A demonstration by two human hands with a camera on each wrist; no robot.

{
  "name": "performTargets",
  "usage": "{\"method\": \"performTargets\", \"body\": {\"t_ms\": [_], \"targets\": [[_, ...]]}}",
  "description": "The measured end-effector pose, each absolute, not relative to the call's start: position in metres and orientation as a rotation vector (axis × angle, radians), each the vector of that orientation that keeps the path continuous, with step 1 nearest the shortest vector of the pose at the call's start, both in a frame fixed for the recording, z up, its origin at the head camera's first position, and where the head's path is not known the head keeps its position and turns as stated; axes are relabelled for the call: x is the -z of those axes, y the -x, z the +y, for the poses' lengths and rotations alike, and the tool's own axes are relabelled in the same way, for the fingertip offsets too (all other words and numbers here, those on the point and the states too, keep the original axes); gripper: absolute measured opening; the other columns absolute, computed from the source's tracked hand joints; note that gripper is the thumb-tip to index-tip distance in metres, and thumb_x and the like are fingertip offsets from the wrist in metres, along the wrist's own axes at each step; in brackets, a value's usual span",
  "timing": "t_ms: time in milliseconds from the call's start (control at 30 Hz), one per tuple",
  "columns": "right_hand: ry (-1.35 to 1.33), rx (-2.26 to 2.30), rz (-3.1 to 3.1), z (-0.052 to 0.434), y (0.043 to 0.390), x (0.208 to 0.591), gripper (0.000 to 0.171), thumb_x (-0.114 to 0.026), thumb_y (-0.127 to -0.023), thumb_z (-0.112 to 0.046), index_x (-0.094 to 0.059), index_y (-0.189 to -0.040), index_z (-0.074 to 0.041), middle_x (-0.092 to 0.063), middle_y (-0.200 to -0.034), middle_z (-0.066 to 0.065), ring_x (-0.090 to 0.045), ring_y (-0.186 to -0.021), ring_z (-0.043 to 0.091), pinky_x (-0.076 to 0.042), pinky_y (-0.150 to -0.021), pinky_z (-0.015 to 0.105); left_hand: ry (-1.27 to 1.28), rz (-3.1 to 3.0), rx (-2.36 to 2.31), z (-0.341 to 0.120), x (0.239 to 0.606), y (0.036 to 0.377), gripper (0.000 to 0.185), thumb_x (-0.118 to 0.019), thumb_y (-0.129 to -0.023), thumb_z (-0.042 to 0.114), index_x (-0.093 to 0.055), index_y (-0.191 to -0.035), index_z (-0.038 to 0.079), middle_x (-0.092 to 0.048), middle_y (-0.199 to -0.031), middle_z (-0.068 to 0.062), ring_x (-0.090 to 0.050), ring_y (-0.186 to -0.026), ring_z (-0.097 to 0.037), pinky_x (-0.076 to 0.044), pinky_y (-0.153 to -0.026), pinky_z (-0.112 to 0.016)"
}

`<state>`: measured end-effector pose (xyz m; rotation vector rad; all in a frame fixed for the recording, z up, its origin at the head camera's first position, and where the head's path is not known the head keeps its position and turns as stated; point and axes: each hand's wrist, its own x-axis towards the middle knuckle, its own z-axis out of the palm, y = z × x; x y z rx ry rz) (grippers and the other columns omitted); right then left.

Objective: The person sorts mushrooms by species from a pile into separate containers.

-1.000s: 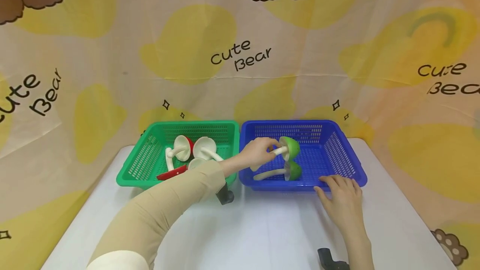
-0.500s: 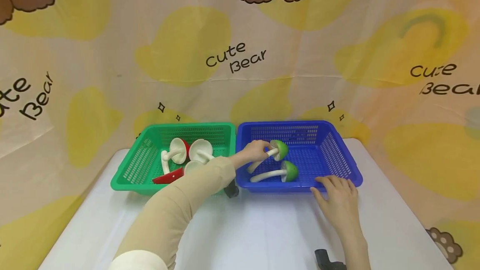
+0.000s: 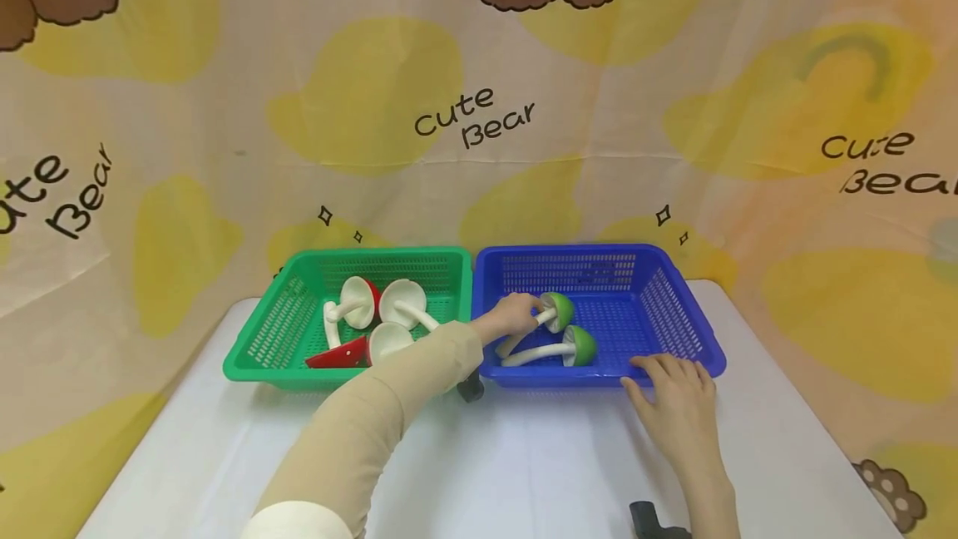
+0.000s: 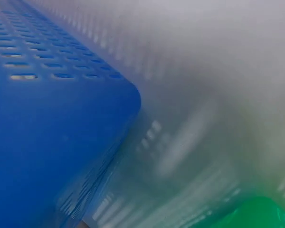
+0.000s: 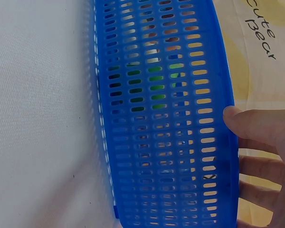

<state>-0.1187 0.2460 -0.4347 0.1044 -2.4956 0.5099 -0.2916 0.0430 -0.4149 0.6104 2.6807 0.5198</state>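
Observation:
In the head view my left hand [image 3: 516,314] reaches into the blue basket [image 3: 599,372] and pinches the stem of a green-capped toy mushroom [image 3: 560,312], close under its cap. A second green-capped mushroom [image 3: 580,346] lies just in front of it, its pale stem pointing left. My right hand [image 3: 677,406] holds the basket's front rim near the right corner. The right wrist view shows the thumb [image 5: 232,114] against the outside of the rim and the other fingers passing behind it. The left wrist view catches only the basket's outer corner [image 4: 85,109], not the left hand.
Left of the blue basket stands a green basket [image 3: 254,339]. Inside are several red-capped toy mushrooms [image 3: 362,303] with white undersides and stems. Both baskets rest on a white table [image 3: 524,456], before a printed cloth backdrop [image 3: 479,190].
My left hand has brought the green-capped mushroom left and down into the blue basket, beside the other one. The right hand stays at the rim. The head view has shifted slightly.

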Motion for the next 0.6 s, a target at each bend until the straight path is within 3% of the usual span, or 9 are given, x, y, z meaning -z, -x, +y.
{"method": "performTargets", "body": {"t_ms": [333, 533, 600], "targets": [[-0.082, -0.519, -2.508, 0.248, 0.117, 0.435, 0.025, -0.078, -0.077, -0.016, -0.070, -0.100, -0.006, -0.068, -0.101, 0.016, -0.057, -0.104, 0.040, -0.030, -0.100, 0.067, -0.711, 2.736, -0.394, 0.043, 0.411, 0.281, 0.034, -0.057, -0.095, 0.016, -0.061, -0.128, 0.010, -0.065, -0.124, -0.007, -0.064, -0.106, -0.020, -0.056, -0.083, -0.029], [-0.092, -0.509, -2.505, 0.250, 0.117, 0.434, 0.027, -0.077, -0.078, -0.018, -0.070, -0.102, -0.007, -0.068, -0.103, 0.016, -0.056, -0.104, 0.040, -0.030, -0.100, 0.067, -0.884, 2.874, -0.367, 0.032, 0.397, 0.258, 0.033, -0.057, -0.094, 0.022, -0.063, -0.126, 0.014, -0.065, -0.112, -0.006, -0.054, -0.080, -0.015, -0.046, -0.060, -0.023], [-0.106, -0.522, -2.509, 0.251, 0.118, 0.433, 0.030, -0.076, -0.078, -0.020, -0.069, -0.104, -0.008, -0.068, -0.105, 0.016, -0.055, -0.107, 0.040, -0.029, -0.101, 0.067, -0.938, 2.941, -0.359, 0.026, 0.394, 0.246, 0.033, -0.057, -0.094, 0.024, -0.063, -0.125, 0.015, -0.064, -0.108, -0.004, -0.052, -0.079, -0.015, -0.042, -0.057, -0.023]]}}
